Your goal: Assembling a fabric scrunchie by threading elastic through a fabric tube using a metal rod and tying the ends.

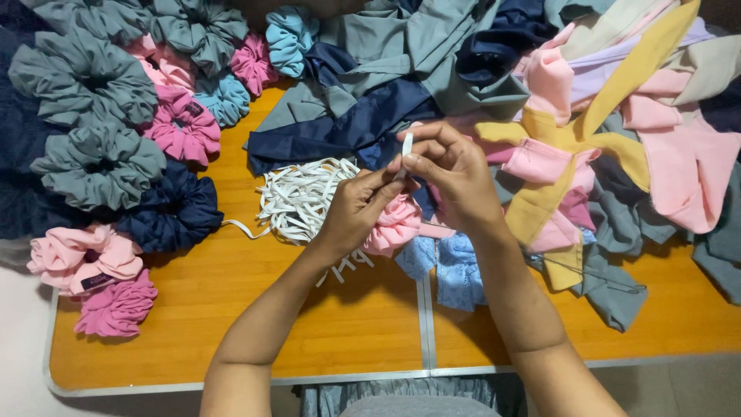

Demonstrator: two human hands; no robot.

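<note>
Nearest the camera, two bare forearms rise over the front rim of the table [231,384], a wooden top with a metal edge and a seam down its middle. Above that seam the left hand [356,210] has its thumb and fingers pinched together on the lower part of a white elastic [406,147], and a gathered pink scrunchie [395,224] is bunched under its palm. The right hand [455,174] meets it just to the right of the seam, fingertips closed on the upper end of the same elastic, so the strip stands nearly upright between both hands (the end of it sticks out above the knuckles). Just below the hands, beside the seam, lies a light blue piece [448,266]. Left of the seam, touching the left hand, is a loose pile of white elastics [297,199]. Further left of the seam, finished scrunchies run along the table's left side: magenta [116,309] and pale pink [81,259] near the front, then navy [174,212], with grey ones [96,162] beyond. Right of the seam and across the far side spreads a heap of fabric strips [617,116] in pink, yellow, grey, navy and lilac.
</note>
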